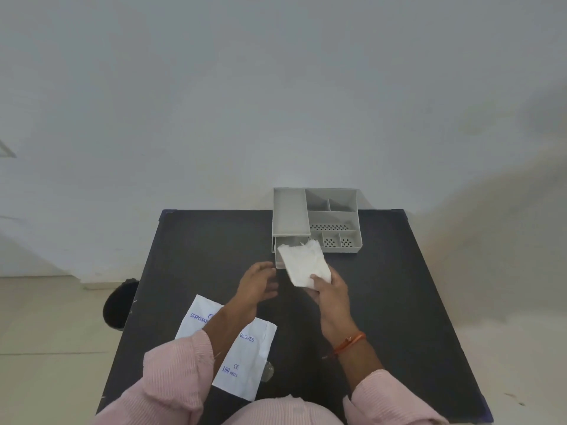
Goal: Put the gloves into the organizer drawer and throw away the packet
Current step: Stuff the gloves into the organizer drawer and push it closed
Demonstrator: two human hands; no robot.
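Observation:
My right hand [329, 289] grips a folded stack of white gloves [305, 261], its far end over the pulled-out drawer [283, 242] of the grey organizer [333, 217]. The gloves hide most of the drawer's inside. My left hand [257, 283] hovers just left of the drawer front, fingers apart and holding nothing. The white glove packet [245, 360], printed with blue text, lies flat on the black table [399, 286] under my left forearm.
The organizer stands at the table's far edge against a pale wall, with several open compartments on top. A dark round bin [118, 305] sits on the floor beside the table's left edge. A small clear plastic scrap [268, 371] lies by the packet.

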